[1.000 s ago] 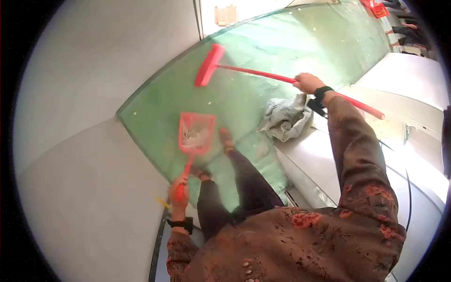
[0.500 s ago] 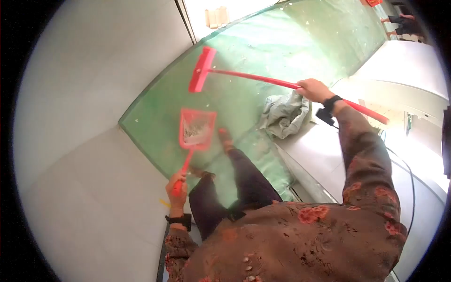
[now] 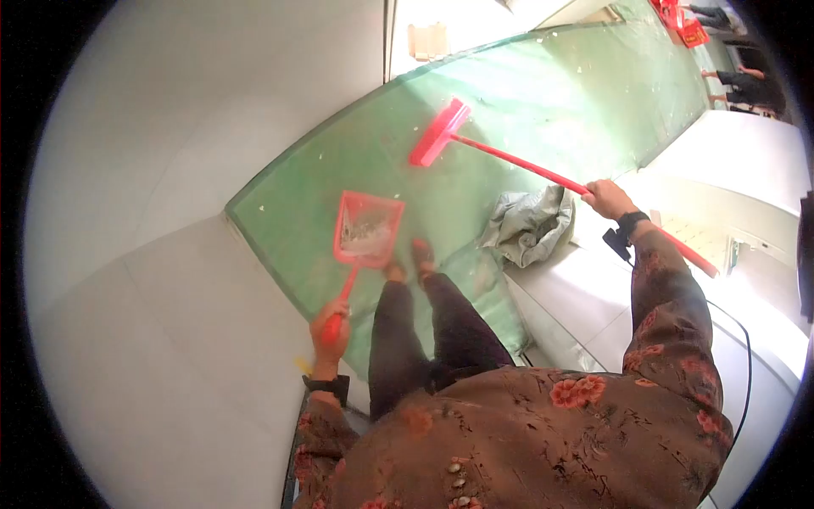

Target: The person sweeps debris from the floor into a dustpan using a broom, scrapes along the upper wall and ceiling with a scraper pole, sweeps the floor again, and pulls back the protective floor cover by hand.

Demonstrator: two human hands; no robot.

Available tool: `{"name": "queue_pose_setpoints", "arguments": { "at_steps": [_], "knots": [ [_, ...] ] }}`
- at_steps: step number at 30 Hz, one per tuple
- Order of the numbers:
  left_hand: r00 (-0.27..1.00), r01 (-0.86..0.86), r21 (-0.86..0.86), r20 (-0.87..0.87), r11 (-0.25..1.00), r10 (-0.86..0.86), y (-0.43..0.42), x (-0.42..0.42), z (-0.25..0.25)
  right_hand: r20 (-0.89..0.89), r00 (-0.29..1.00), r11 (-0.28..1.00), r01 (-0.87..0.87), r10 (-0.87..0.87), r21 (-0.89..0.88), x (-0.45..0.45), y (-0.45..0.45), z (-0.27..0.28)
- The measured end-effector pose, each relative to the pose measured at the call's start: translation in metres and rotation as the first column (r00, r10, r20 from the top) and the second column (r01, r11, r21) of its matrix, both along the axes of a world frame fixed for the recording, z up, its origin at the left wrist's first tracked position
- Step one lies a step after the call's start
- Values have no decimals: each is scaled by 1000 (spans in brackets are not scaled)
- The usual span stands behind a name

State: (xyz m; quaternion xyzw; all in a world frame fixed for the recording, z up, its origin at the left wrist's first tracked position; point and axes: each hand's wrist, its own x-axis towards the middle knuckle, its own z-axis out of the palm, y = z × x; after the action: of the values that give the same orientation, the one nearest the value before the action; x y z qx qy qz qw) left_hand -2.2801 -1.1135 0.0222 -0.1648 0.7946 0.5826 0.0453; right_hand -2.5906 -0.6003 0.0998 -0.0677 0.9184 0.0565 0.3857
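Note:
My left hand (image 3: pixel 329 331) is closed round the handle of a red dustpan (image 3: pixel 370 222). Pale grey debris lies in the pan, which is over the green floor covering in front of my feet. My right hand (image 3: pixel 609 201) grips the long red handle of a broom (image 3: pixel 439 133), whose handle end sticks out past my wrist. The broom's wide red head is over the green covering, farther ahead than the dustpan and apart from it. Whether the head touches the floor I cannot tell.
A crumpled grey-green sack (image 3: pixel 530 227) stands right of my legs. The green floor covering (image 3: pixel 339 161) shows scattered pale bits. White walls rise on the left; a cardboard piece (image 3: pixel 427 41) lies beyond the doorway. Red crates (image 3: pixel 693 34) and other people (image 3: pixel 746 85) are far right.
The broom head has moved right in the view, its handle now at a steeper slant. The dustpan has shifted slightly right, still in my left hand. My feet are closer together.

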Motion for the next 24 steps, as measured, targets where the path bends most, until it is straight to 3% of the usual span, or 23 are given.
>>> {"name": "queue_pose_setpoints", "arguments": {
  "at_steps": [3,8,9,12,16,19,21,22,23,24],
  "knots": [
    [1000,25,-6,-11,1000,-25,-10,-7,-10,-38,993,994,110,-111,-11,9,-10,14],
    [998,59,-41,-3,997,-59,-9,-38,-11,-101,962,954,231,-254,-192,8,-29,-16],
    [998,62,-44,-26,997,-64,-5,-45,-12,-209,961,953,121,-183,-277,8,-4,-49],
    [995,73,-51,-70,996,-76,12,-71,-9,-58,881,856,439,-470,-273,-2,-23,-45],
    [991,107,-101,-68,989,-114,45,-110,6,-13,819,767,530,-573,-362,-29,5,-81],
    [987,109,-91,-107,990,-119,76,-169,14,-63,851,754,425,-522,-501,-74,34,-117],
    [993,110,-72,-41,991,-113,97,-207,18,88,684,561,659,-724,-501,-106,13,-100],
    [994,106,-46,18,993,-105,106,-228,17,108,643,515,693,-759,-504,-125,13,-108],
    [994,106,-53,26,993,-105,114,-246,6,118,642,512,696,-757,-504,-144,17,-118],
    [984,173,-174,-18,969,-178,118,-262,-10,69,695,564,634,-715,-529,-163,19,-127]
  ]
}}
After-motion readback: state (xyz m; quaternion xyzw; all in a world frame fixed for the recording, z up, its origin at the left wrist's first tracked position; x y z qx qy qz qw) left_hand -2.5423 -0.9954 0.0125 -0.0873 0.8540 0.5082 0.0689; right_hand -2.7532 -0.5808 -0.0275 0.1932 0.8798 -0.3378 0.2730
